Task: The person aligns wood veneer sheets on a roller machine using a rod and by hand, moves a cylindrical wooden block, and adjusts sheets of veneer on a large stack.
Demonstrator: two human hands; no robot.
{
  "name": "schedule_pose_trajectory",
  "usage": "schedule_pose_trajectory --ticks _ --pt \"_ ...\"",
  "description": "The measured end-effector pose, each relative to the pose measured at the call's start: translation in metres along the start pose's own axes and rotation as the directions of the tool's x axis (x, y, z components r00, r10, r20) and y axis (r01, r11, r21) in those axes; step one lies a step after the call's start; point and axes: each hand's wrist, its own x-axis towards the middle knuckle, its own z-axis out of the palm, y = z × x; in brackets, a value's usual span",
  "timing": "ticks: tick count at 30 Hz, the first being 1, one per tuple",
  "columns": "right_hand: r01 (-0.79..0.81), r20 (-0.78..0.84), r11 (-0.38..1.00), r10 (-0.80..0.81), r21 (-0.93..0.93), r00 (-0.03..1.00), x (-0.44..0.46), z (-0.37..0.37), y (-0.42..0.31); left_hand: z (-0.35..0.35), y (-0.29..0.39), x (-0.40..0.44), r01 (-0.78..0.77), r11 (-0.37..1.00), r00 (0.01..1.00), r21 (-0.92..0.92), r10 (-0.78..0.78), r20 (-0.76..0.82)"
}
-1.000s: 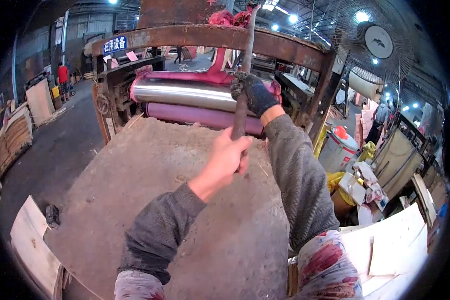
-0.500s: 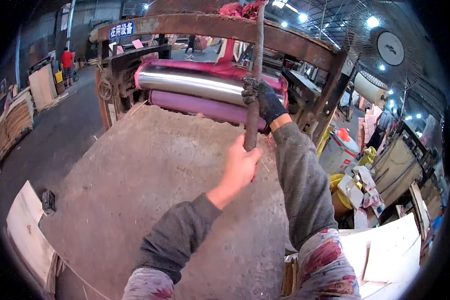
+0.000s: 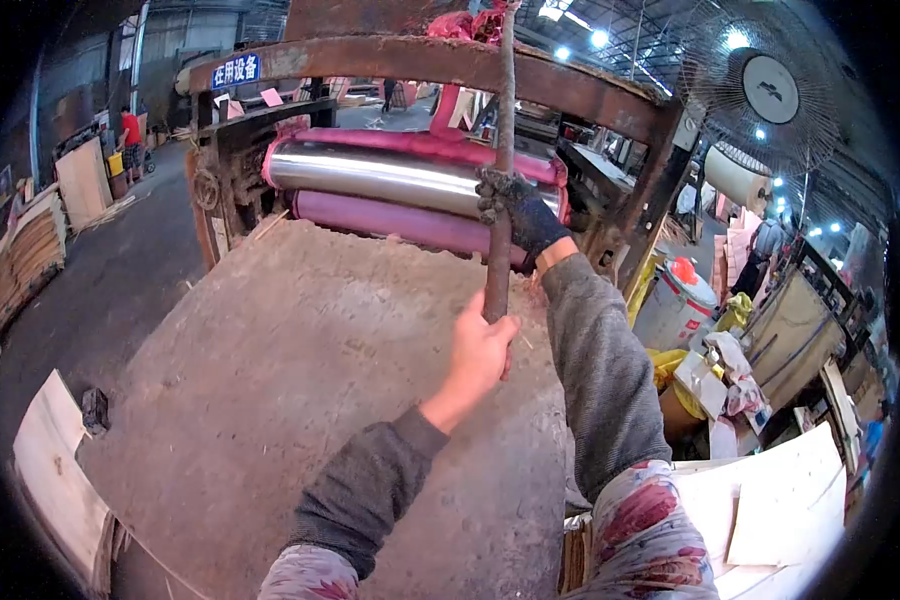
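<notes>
A long dark stick (image 3: pixel 506 110) stands nearly upright in front of me, its top reaching above the rusty crossbeam (image 3: pixel 370 62). My bare left hand (image 3: pixel 478 352) is wrapped round its lower end. Higher up, my right hand (image 3: pixel 522 215), in a dark glove, grips the same stick. Behind it lie a shiny metal roller (image 3: pixel 380 176) and a pink-purple roller (image 3: pixel 390 218) below, with pink liquid running down (image 3: pixel 447 110) onto them. The worn grey table (image 3: pixel 350 400) spreads under my hands.
A large fan (image 3: pixel 768 88) is at the upper right. Below it stand a drum (image 3: pixel 675 305) and piled bags and boxes. Veneer sheets (image 3: pixel 785 500) lie at lower right, others (image 3: pixel 60 460) at lower left. Far left, a person in red (image 3: pixel 130 130) is visible.
Both hands and the stick first shifted right and lower in view, then slightly left and lower. The view itself has moved a little. Both hands keep their hold.
</notes>
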Motion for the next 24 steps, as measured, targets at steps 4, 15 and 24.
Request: schedule_pose_trajectory --ticks 4,15,24 --pt "0.053 0.098 0.989 -0.067 0.136 0.993 0.012 -0.005 0.013 -0.010 0.003 -0.003 -0.027 1.000 1.000 -0.011 0.027 -0.005" --pt "-0.018 0.036 0.999 0.019 -0.028 0.999 -0.014 0.028 0.034 -0.034 -0.014 -0.032 0.038 0.999 0.995 0.029 -0.035 -0.093" --pt "0.006 0.071 0.998 -0.010 0.056 0.997 -0.032 0.160 0.111 -0.146 0.061 -0.136 0.140 0.968 0.976 0.207 -0.099 -0.194"
